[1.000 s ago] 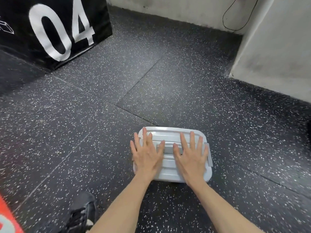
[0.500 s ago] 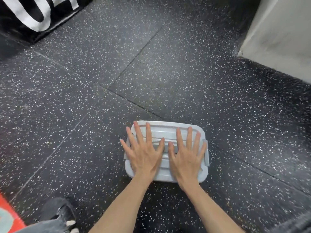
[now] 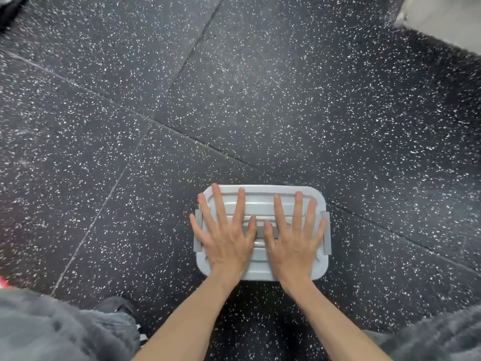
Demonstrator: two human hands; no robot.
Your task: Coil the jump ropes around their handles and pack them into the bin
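Speckled floor bears the bin beneath both flat, spread grips: left hand, right hand.

The bin has its lid on, so nothing inside can be seen. The left hand and right hand cover most of the lid and part of its central handle. The grey trouser legs are blurred and cut by the bottom edge. A red object at the left edge is too clipped to identify.
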